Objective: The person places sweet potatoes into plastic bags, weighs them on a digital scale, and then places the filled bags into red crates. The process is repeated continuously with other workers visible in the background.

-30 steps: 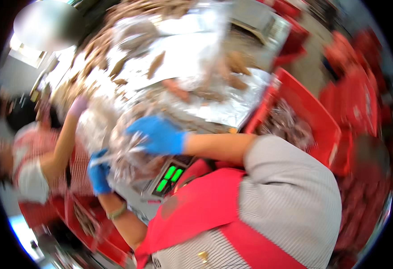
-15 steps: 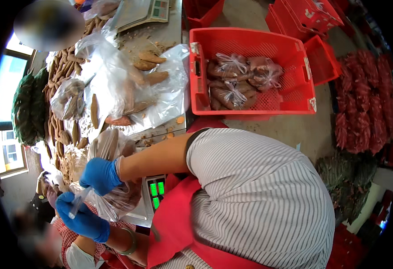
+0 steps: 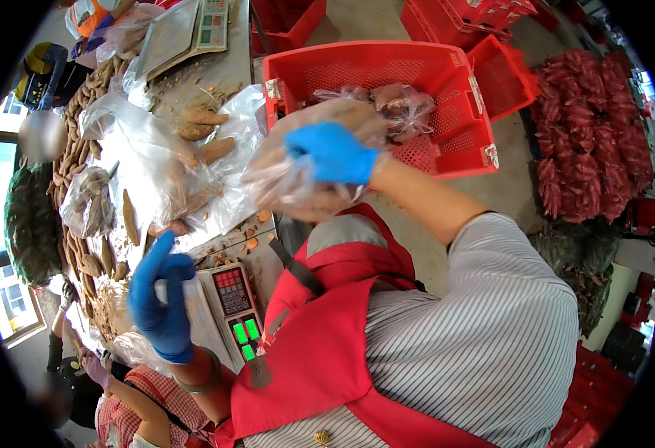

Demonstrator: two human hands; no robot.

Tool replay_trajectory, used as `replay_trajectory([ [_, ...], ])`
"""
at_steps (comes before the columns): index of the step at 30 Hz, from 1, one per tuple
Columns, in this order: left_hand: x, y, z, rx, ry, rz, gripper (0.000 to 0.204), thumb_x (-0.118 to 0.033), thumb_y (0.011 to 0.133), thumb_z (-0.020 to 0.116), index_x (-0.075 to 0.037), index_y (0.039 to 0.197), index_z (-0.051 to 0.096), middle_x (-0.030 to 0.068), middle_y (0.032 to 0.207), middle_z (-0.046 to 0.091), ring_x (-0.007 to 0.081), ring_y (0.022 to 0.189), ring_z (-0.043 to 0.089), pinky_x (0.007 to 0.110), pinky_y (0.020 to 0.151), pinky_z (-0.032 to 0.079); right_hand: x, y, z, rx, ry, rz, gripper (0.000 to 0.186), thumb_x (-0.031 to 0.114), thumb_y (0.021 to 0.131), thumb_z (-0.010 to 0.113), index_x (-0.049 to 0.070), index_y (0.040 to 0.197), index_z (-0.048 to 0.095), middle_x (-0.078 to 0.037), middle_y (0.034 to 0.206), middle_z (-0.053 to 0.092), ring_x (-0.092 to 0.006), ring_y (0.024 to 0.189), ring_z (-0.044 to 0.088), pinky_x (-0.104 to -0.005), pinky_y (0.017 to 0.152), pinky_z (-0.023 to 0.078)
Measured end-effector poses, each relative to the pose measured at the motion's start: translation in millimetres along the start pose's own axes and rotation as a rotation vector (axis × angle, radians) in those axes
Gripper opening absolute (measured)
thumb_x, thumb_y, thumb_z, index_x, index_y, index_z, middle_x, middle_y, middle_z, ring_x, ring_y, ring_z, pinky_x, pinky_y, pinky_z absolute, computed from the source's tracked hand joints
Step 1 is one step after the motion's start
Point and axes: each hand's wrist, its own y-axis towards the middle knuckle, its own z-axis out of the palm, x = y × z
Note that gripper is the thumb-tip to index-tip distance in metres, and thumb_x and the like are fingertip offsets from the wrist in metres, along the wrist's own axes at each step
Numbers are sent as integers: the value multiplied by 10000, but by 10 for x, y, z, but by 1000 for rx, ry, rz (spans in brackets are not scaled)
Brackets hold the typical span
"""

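Observation:
My right hand (image 3: 331, 153), in a blue glove, grips a motion-blurred plastic bag of sweet potatoes (image 3: 275, 179) at the near left corner of a red crate (image 3: 462, 89), which holds other tied bags (image 3: 402, 112). My left hand (image 3: 163, 295), also gloved blue, is held up with some fingers bent and apart, empty, left of a digital scale (image 3: 230, 291). On the metal table a white plastic sheet (image 3: 241, 119), loose sweet potatoes (image 3: 200, 119) and a clear bag (image 3: 85, 198) lie beside long piles of tubers (image 3: 88, 97).
A second scale (image 3: 170, 37) stands at the table's far end. More red crates (image 3: 432, 19) are behind the held bag. Stacked red mesh sacks (image 3: 588, 134) sit at the right, green sacks (image 3: 29, 224) by the window. Co-workers (image 3: 126, 411) work along the left side.
My right hand has swung up and right from beside the scale to the crate, carrying the bag. My left hand has let go of the bag's neck and opened.

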Motion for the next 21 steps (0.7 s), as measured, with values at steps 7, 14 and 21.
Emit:
replay_trajectory([
  [7,756,-452,-99,-280,-76,-318,273,21,889,456,19,1143,557,50,832,609,98,722,553,230,660,456,-1100,-544,-469,30,-235,217,119,159,816,503,64,804,574,-198,815,593,-360,727,567,-410,638,453],
  [14,834,-564,-5,-362,-50,-393,251,68,856,485,10,1062,615,41,793,621,92,696,582,229,651,476,-2568,-1488,121,-12,-290,680,79,76,778,526,28,825,567,-189,794,601,-324,719,568,-386,669,454],
  [21,724,-887,-76,-496,70,-468,252,78,850,473,9,1040,624,54,772,620,98,696,589,227,649,478,-2361,-328,374,-216,-87,448,150,44,735,571,17,881,580,-166,848,600,-277,804,588,-347,744,457],
])
